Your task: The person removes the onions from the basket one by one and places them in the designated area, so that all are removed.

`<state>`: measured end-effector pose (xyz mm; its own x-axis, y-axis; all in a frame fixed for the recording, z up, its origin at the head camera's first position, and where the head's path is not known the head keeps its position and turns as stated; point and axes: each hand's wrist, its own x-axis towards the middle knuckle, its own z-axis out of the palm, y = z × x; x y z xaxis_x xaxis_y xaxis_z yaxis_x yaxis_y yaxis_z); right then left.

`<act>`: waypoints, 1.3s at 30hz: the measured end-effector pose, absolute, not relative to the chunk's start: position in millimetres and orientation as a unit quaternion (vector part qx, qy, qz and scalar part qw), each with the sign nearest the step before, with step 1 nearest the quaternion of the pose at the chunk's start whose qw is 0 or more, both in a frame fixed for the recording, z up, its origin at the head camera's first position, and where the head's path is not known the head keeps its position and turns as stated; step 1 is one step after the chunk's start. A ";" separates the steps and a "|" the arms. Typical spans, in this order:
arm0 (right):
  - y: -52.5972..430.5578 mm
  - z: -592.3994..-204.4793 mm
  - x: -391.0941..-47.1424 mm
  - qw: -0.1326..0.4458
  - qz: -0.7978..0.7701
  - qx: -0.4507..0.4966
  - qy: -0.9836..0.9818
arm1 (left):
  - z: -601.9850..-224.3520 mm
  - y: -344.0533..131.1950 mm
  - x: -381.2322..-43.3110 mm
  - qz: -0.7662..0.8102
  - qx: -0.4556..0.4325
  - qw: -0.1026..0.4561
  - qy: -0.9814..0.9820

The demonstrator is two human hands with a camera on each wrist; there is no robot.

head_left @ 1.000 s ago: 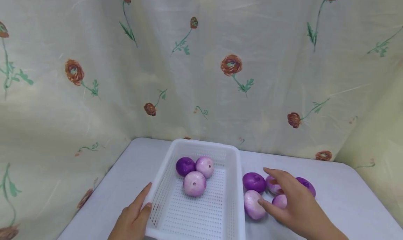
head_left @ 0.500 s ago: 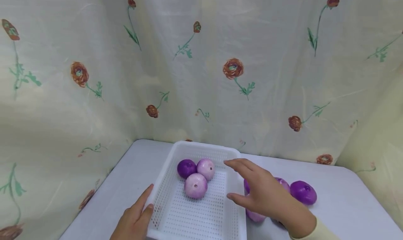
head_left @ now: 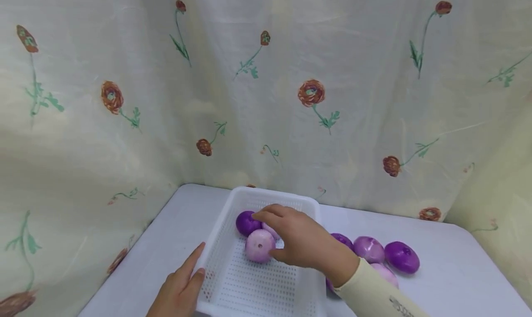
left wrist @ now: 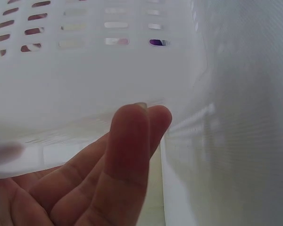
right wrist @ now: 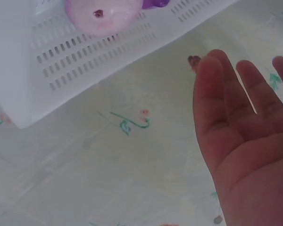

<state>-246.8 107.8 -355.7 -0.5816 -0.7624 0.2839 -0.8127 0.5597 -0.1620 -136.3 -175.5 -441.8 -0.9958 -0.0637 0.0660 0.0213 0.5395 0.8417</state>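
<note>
While the left hand (head_left: 175, 289) rests straight-fingered against the basket (head_left: 266, 291), the right hand (head_left: 297, 237) hovers empty and unclenched, pale onion (head_left: 257, 246) beside its thumb, purple onion (head_left: 245, 223) by its fingertips (head_left: 259, 214).

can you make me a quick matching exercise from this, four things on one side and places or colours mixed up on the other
Column 1
1. left hand
2. right hand
3. basket
4. rightmost onion

Column 2
a. white, with holes
b. over the basket, holding nothing
c. dark purple, outside the basket
d. touching the basket's left side

Right pairs: 1-d, 2-b, 3-a, 4-c
</note>
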 end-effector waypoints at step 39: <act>55.3 -395.0 -273.1 0.026 -0.078 0.402 -0.912 | -445.9 -180.4 -139.9 -0.495 -0.009 0.038 -0.868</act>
